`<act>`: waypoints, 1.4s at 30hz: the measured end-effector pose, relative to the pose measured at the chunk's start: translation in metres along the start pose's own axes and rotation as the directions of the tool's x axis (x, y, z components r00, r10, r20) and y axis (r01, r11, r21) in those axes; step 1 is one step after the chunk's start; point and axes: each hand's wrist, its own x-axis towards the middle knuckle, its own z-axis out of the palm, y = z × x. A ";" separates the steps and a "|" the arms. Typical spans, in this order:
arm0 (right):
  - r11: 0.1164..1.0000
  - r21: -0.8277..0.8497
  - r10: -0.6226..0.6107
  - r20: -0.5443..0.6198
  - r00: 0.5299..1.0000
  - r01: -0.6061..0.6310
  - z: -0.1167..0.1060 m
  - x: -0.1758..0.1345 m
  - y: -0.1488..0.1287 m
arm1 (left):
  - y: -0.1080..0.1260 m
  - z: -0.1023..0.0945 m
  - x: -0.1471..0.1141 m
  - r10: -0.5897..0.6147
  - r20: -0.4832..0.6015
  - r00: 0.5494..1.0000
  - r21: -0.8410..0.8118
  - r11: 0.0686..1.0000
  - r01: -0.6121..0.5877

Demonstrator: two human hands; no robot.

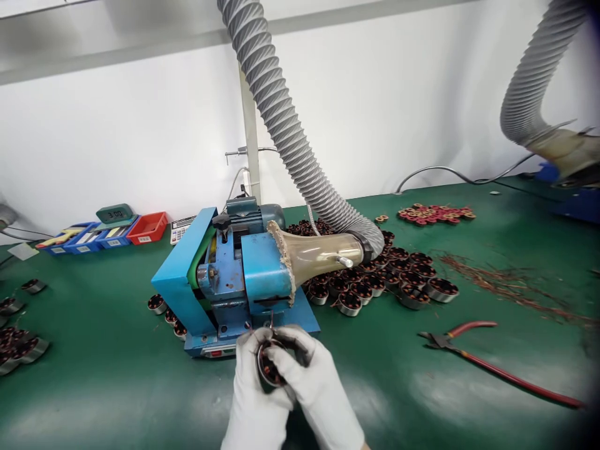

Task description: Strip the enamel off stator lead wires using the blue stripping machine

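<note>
Both my hands wear white gloves and meet in front of a blue bench machine (267, 269). Between them is a round motor stator (269, 369), a dark wound core with copper coils inside a metal ring. My left hand (255, 381) grips its left side. My right hand (304, 369) is closed on its right side, the thumb over the coils and the fingertips darkened. Thin wire ends stick up from the stator toward the machine's front opening. The fingers hide part of the stator.
Many more stators (349, 303) crowd behind and right of the machine; others (23, 344) lie far left. Red-handled cutters (440, 340), loose copper wires (497, 281) and pink-red rings (435, 214) lie rightward. A grey hose (290, 125) joins the machine's clear funnel (323, 253). Small bins (147, 229) stand back left.
</note>
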 end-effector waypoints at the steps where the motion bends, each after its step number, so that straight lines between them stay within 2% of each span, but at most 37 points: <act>1: 0.998 -0.057 -0.036 -0.003 0.999 0.036 0.003 0.000 0.005 | -0.002 0.002 0.006 -0.047 0.006 0.999 0.004 0.999 0.047; 4: 0.986 -0.153 -0.069 -0.036 0.997 0.063 0.009 0.009 0.016 | -0.003 0.010 0.022 -0.140 -0.001 0.990 -0.011 0.990 0.140; 8: 0.980 -0.193 -0.057 -0.025 0.998 0.051 0.007 0.025 0.018 | 0.003 0.020 0.034 -0.144 -0.042 0.989 0.007 0.990 0.144; 10: 0.978 -0.203 -0.052 -0.023 0.998 0.047 0.005 0.028 0.017 | 0.006 0.023 0.035 -0.125 -0.065 0.990 0.024 0.992 0.126; 15: 0.984 -0.171 -0.055 -0.029 0.998 0.049 0.002 0.028 0.017 | 0.010 0.024 0.036 -0.106 -0.043 0.993 0.061 0.992 0.109; 20: 0.979 -0.195 -0.059 -0.027 0.998 0.052 -0.001 0.020 0.014 | 0.008 0.026 0.030 -0.139 -0.048 0.989 0.045 0.989 0.142; 22: 0.976 -0.202 -0.085 -0.002 0.996 0.083 -0.005 0.010 0.015 | 0.002 0.023 0.020 -0.151 -0.031 0.988 0.015 0.988 0.152; 25: 0.956 -0.185 -0.227 0.021 0.974 0.227 -0.011 -0.008 0.017 | -0.006 0.009 0.002 -0.114 0.038 0.993 0.022 0.993 0.113; 28: 0.938 -0.150 -0.315 0.005 0.949 0.312 -0.017 -0.019 0.016 | 0.000 -0.007 -0.007 -0.074 0.118 0.990 0.054 0.996 0.068; 30: 0.961 -0.089 -0.265 -0.003 0.964 0.263 -0.020 -0.021 0.013 | 0.011 -0.014 -0.007 -0.035 0.189 0.981 0.065 0.998 0.023; 32: 0.988 0.017 -0.153 -0.026 0.988 0.153 -0.021 -0.022 0.009 | 0.022 -0.014 -0.005 -0.018 0.231 0.973 0.098 0.995 -0.005; 35: 0.977 0.202 0.083 -0.077 0.994 -0.066 -0.020 -0.026 0.005 | 0.029 -0.008 -0.006 -0.085 0.127 0.988 0.129 0.989 0.068; 37: 0.928 0.325 0.202 -0.031 0.979 -0.181 -0.018 -0.029 0.004 | 0.026 -0.005 -0.008 -0.161 0.049 0.986 0.031 0.987 0.159; 38: 0.905 0.365 0.226 0.015 0.974 -0.216 -0.018 -0.029 0.004 | 0.023 -0.004 -0.008 -0.192 0.045 0.980 -0.042 0.980 0.193; 40: 0.903 0.374 0.199 0.076 0.977 -0.213 -0.017 -0.029 0.005 | 0.016 -0.005 -0.007 -0.216 0.073 0.974 -0.157 0.962 0.226; 42: 0.939 0.311 0.140 0.040 0.989 -0.146 -0.017 -0.027 0.005 | 0.010 -0.006 -0.005 -0.219 0.125 0.968 -0.183 0.954 0.239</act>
